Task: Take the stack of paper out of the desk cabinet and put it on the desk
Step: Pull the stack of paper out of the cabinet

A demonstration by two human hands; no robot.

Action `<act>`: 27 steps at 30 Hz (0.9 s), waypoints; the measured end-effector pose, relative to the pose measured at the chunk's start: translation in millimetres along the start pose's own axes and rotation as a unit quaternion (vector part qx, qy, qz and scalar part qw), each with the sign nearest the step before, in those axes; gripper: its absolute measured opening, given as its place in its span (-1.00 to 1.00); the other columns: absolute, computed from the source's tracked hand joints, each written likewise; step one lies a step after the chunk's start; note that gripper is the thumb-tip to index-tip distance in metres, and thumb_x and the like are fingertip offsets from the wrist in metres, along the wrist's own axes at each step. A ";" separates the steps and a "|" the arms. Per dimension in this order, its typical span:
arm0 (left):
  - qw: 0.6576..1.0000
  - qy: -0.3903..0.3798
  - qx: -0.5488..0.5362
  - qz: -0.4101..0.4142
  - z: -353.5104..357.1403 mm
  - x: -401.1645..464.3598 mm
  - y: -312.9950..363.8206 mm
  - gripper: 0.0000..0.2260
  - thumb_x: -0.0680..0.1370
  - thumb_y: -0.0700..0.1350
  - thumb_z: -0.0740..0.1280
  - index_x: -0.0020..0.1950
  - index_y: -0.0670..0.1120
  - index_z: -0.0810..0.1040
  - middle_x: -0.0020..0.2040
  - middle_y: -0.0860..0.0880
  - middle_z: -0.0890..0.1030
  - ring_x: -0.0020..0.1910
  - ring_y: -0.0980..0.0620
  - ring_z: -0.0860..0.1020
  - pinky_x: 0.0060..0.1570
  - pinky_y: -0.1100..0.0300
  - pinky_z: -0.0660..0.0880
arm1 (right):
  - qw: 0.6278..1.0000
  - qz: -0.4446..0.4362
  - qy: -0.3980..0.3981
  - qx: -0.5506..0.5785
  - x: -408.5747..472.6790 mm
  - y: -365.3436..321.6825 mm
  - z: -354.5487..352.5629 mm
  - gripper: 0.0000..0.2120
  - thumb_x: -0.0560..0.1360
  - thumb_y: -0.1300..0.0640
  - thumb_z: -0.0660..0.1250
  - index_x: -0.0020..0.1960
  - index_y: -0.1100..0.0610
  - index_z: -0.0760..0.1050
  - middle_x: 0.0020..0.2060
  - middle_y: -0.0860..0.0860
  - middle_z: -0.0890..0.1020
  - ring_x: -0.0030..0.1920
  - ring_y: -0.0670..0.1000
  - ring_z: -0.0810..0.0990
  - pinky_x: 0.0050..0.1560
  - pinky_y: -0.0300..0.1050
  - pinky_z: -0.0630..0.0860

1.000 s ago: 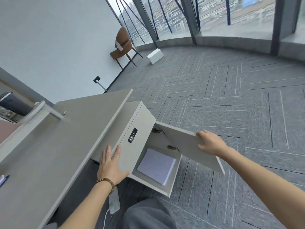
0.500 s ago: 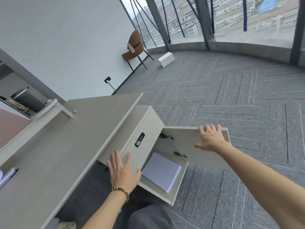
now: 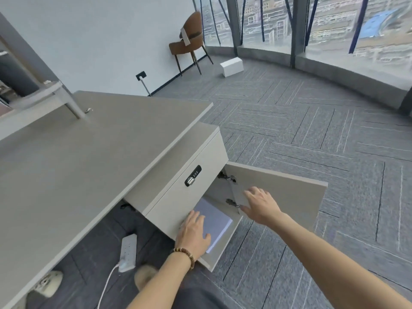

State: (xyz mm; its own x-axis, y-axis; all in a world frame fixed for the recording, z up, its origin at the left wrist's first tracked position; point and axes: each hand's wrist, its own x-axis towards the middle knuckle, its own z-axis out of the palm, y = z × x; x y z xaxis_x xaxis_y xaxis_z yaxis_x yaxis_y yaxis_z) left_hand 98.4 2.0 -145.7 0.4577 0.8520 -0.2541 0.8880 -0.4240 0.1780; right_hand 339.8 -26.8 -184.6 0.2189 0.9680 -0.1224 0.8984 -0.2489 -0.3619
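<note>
Your left hand [image 3: 193, 233] reaches into the open cabinet [image 3: 182, 172] and lies palm down on the near part of the paper [image 3: 215, 221], fingers [image 3: 196, 216] spread flat on the top sheet. It closes on nothing; the hand is wide and rests on the stack rather than gripping it. A beaded bracelet [image 3: 184, 255] sits at that wrist.

Your right hand [image 3: 259, 205] is held out beside the door [image 3: 281, 192], fingers loosely spread and open. It overlaps the door's inner face near the lower hinge [image 3: 231, 202]; whether it touches the panel cannot be told. It holds nothing.

The paper lies flat on the cabinet floor, inside the compartment, its far part visible beyond your left fingers. None of it is on the desk [image 3: 89, 152].

The door stands swung wide to your right, with two hinges showing at the cabinet's edge. Above the compartment, the drawer front carries a combination lock [image 3: 192, 178].

The desk top is bare where it shows. Under it, a power strip [image 3: 128, 253] lies on the floor with its white cord running toward you. A brown chair [image 3: 189, 43] and a white box [image 3: 231, 66] stand well apart from you by the window.
</note>
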 end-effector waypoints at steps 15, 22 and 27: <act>0.990 -0.105 -0.034 -0.082 173.9 118.9 -60.9 -0.52 0.61 -0.12 0.24 0.48 -0.14 0.18 0.57 -0.23 0.02 0.59 -0.18 -0.01 0.38 0.00 0.39 | 0.982 0.019 -0.188 -0.001 119.0 -6.8 185.4 -0.47 0.57 -0.11 0.23 0.41 0.19 0.33 0.38 0.21 0.39 0.35 0.22 0.43 0.36 0.17 0.42; 0.980 -0.103 -0.079 -0.153 228.4 158.9 -80.8 -0.34 0.58 -0.10 0.29 0.57 -0.09 0.01 0.58 -0.18 0.07 0.58 -0.14 0.07 0.37 -0.01 0.42 | 0.978 0.004 -0.210 -0.009 163.4 11.7 239.4 -0.44 0.59 -0.12 0.19 0.45 0.21 0.26 0.38 0.24 0.37 0.35 0.23 0.42 0.35 0.13 0.40; 0.968 -0.102 -0.100 -0.208 259.3 175.4 -90.5 -0.31 0.60 -0.05 0.26 0.61 -0.09 -0.08 0.62 -0.17 -0.04 0.61 -0.10 -0.06 0.46 0.01 0.28 | 0.973 -0.007 -0.229 -0.022 178.3 22.1 277.0 -0.43 0.59 -0.12 0.16 0.46 0.21 0.24 0.39 0.24 0.37 0.35 0.23 0.42 0.36 0.15 0.40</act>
State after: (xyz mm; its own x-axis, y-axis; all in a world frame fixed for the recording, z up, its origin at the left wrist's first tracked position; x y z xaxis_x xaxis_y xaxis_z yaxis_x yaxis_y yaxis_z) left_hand 109.7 110.2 -452.9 0.0793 0.8494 -0.5218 0.9803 0.0285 0.1954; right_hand 293.2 131.8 -470.4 0.0240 0.8538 -0.5200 0.9179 -0.2249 -0.3269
